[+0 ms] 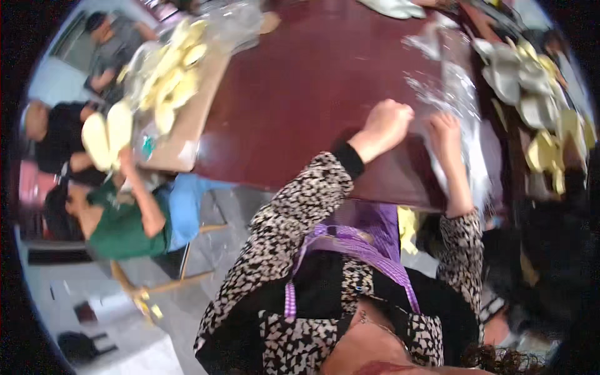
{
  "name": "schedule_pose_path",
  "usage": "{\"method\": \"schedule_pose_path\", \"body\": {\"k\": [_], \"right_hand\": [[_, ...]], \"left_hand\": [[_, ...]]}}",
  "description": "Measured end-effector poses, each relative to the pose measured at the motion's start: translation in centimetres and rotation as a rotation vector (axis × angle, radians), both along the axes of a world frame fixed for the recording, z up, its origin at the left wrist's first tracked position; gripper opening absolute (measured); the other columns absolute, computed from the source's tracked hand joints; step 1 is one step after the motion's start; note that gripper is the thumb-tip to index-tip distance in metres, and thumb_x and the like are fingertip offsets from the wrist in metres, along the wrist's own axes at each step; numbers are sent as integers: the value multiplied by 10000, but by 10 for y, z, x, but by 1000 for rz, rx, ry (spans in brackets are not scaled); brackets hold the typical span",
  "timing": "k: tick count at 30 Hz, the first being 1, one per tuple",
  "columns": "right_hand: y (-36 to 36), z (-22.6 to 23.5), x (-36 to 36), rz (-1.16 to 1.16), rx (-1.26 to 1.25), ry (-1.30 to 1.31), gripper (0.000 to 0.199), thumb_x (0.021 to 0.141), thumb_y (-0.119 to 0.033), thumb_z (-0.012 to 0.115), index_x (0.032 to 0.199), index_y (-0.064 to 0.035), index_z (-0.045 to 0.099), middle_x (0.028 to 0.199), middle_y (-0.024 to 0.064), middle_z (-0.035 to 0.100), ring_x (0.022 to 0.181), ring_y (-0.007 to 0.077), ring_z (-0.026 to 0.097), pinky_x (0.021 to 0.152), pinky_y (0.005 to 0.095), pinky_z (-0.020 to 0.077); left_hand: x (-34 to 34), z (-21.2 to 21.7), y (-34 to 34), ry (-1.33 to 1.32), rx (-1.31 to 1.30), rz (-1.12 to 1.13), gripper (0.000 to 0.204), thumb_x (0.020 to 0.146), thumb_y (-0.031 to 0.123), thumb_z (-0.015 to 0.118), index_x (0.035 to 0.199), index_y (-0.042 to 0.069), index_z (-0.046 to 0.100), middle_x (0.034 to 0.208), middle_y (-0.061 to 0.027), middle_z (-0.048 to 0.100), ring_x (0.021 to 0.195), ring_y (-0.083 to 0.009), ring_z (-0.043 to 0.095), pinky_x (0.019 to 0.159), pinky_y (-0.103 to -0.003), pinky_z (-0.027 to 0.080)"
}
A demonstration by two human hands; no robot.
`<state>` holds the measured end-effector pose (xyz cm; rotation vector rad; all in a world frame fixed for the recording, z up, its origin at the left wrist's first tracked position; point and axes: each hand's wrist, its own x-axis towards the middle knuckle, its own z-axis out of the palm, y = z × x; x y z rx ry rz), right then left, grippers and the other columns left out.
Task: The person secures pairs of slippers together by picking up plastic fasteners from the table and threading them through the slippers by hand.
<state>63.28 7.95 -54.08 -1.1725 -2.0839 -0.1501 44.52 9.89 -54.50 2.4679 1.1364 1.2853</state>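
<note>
Table (312, 94): dark red-brown top, under both hands.
Clear plastic sheet (459, 106): crinkled, glossy, long axis running away from the fingers toward the far table edge; near end lies under the right hand.
Left hand (386, 122): fingers curled into a loose fist, resting on the table at the sheet's left edge; whether it pinches the sheet cannot be told.
Right hand (445, 134): fingers bent down, pressing on the sheet.
Grey and yellow moulded pieces (531, 94): heaped right of the fingers.
</note>
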Motion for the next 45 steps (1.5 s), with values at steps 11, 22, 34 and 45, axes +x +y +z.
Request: {"method": "schedule_pose_path", "body": {"k": [11, 22, 34, 45], "right_hand": [[31, -96, 144, -249, -181, -162, 87, 849, -101, 586, 900, -60, 643, 921, 81, 625, 924, 275, 564, 887, 400, 375], [63, -117, 195, -259, -227, -68, 100, 860, -69, 581, 932, -40, 643, 921, 110, 635, 885, 288, 587, 823, 379, 426], [27, -20, -53, 374, -708, 468, 277, 822, -31, 616, 1098, -8, 619, 1074, 126, 647, 749, 153, 610, 704, 280, 505], [70, -65, -75, 525, -778, 349, 146, 831, -29, 601, 962, 8, 652, 796, 91, 657, 701, 175, 615, 654, 285, 497]], "left_hand": [[-75, -43, 7, 133, -93, 334, 124, 819, 93, 533, 780, 54, 644, 727, -116, 628, 732, -320, 597, 674, -430, 493], [-145, -61, -12, -53, -148, 670, 119, 852, 130, 571, 843, 39, 648, 786, -171, 642, 738, -340, 633, 635, -392, 500], [-101, -32, -42, -290, -487, 403, 143, 872, 110, 592, 927, -8, 651, 659, -88, 625, 596, -105, 590, 551, -268, 470], [-145, -65, -57, -403, -501, 524, 124, 886, 73, 576, 947, -4, 651, 676, -18, 605, 602, -65, 550, 539, -229, 444]]}}
